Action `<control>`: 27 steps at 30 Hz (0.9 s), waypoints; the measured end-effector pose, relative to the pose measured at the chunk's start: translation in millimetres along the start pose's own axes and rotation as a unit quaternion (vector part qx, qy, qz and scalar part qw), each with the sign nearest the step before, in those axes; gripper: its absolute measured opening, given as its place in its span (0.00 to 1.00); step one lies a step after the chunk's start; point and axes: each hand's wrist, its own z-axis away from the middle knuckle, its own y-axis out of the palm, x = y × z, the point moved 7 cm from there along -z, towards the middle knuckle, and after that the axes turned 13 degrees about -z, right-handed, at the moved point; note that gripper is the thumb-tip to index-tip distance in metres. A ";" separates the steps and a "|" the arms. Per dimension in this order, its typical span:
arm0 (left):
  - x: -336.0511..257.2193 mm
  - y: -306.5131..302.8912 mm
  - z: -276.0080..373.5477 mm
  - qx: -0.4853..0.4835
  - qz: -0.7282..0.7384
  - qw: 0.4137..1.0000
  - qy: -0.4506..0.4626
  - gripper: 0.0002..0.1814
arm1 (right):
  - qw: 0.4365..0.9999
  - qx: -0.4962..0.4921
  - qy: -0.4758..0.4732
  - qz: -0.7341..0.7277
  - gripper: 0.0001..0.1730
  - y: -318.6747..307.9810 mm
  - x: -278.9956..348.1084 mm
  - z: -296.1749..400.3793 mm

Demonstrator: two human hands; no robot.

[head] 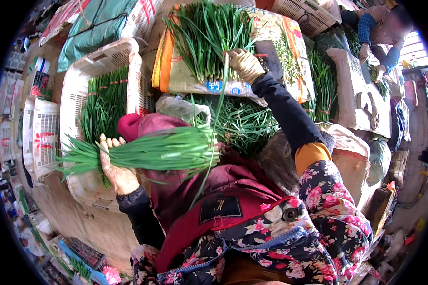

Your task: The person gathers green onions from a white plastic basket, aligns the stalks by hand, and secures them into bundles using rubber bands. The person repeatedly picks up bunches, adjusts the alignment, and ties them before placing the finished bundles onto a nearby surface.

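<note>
My left hand (117,170), in a pale glove, grips a bunch of green chives (167,149) by its leafy part. The bunch lies sideways above my lap, its cut ends to the right and somewhat blurred. My right hand (244,65), gloved and with bands wound around it, is at the right edge of a pile of loose chives (212,39). A long single leaf (221,98) hangs down from its fingertips, past the ends of the bunch. The pile rests on a printed woven sack (190,82). Beside that hand lies a dark flat slab (269,58).
Banded chive bunches (108,92) fill a white plastic crate (132,78) on my left. Leaf scraps (246,121) and a clear plastic bag (180,108) lie before my knees. More chives (321,85) stand to the right. Another person (381,28) works at the upper right.
</note>
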 end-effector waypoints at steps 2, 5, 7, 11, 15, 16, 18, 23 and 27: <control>9.3 -13.0 -18.4 0.034 -0.017 0.999 0.013 0.18 | 1.000 0.017 0.012 -0.021 0.13 -7.8 3.8 1.1; -5.2 37.7 15.7 -0.076 -0.019 0.997 0.004 0.19 | 0.999 0.019 -0.034 0.014 0.15 -15.4 16.7 11.7; -4.2 29.9 10.0 -0.047 -0.009 0.999 0.012 0.18 | 0.972 -0.027 0.094 -0.212 0.17 -52.2 38.7 16.9; -11.1 17.1 14.7 0.010 0.027 0.999 0.043 0.16 | 0.721 0.063 0.271 -0.634 0.24 -67.4 97.0 66.2; -22.3 27.9 28.8 -0.009 0.027 0.998 0.054 0.13 | 0.572 0.092 0.219 -0.785 0.53 -74.7 163.6 109.6; -23.4 23.3 26.9 0.015 0.028 0.998 0.056 0.14 | 0.657 0.109 0.184 -0.723 0.54 -80.6 169.7 105.9; -26.9 17.1 27.2 0.042 0.036 0.997 0.054 0.13 | 0.806 0.114 0.107 -0.571 0.56 -84.9 185.2 92.6; -33.5 12.8 36.2 -0.011 0.028 0.999 0.046 0.09 | 0.838 -0.020 0.078 -0.539 0.37 -98.5 226.6 53.3; -39.3 -2.6 36.1 -0.053 0.020 0.997 0.050 0.10 | 0.745 -0.163 0.125 -0.634 0.15 -80.2 225.9 53.4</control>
